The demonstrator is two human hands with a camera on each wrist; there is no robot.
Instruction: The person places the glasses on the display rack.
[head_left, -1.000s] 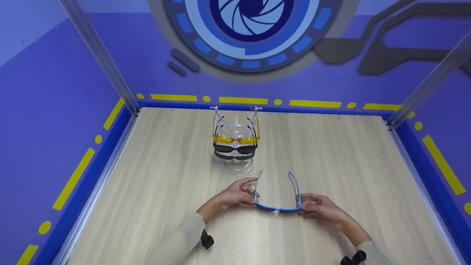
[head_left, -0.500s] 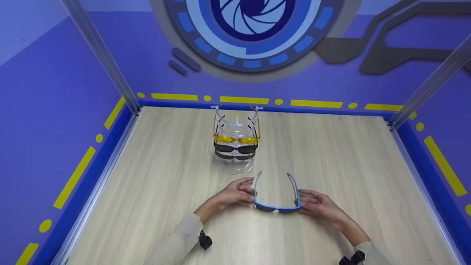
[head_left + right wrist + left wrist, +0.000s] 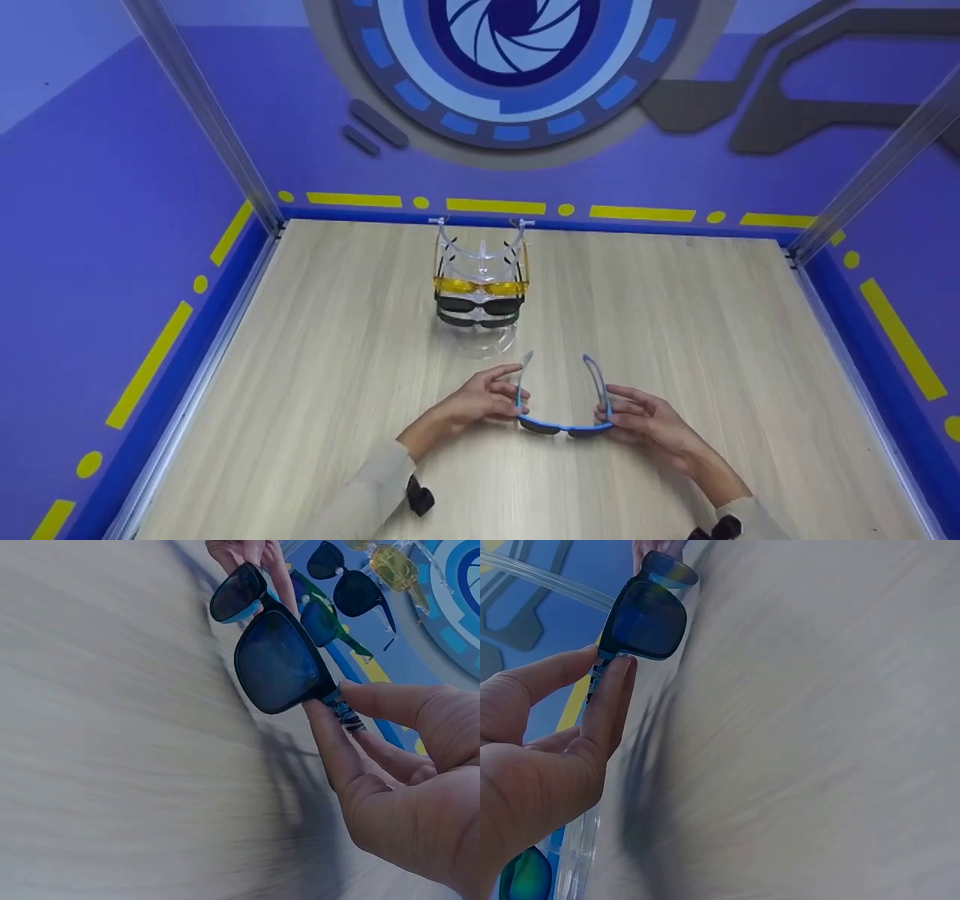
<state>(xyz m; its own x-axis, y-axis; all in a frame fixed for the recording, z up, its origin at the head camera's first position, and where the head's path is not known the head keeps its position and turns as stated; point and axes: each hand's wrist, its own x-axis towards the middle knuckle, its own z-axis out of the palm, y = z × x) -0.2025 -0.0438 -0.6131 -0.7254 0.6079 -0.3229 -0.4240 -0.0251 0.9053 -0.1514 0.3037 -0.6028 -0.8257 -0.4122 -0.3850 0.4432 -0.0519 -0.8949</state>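
Note:
Both hands hold a pair of blue-framed sunglasses (image 3: 541, 428) by its two hinge corners, its unfolded temples pointing away from me. At the left corner, the thumb and fingers of my left hand (image 3: 476, 399) pinch the temple near the hinge. My right hand (image 3: 654, 426) pinches the opposite corner, some fingertips showing inside the temple. The left wrist view shows dark lenses (image 3: 649, 621) and a patterned temple between thumb and finger. From the right wrist, the lens front (image 3: 277, 664) appears dark bluish, with the glasses held above their shadow.
Beyond the hands, a clear display stand (image 3: 484, 259) bears yellow-lensed glasses (image 3: 480, 286), black sunglasses (image 3: 480, 304) and a lower dark pair (image 3: 477, 321), which looks green-framed from the right wrist. Blue panels (image 3: 225, 135) wall the wooden table (image 3: 337, 315) at the back and sides.
The sunglasses have tilted slightly, so more of the lenses shows in the head view. My right fingertips have come further inside the temple. The stand and its glasses are unchanged.

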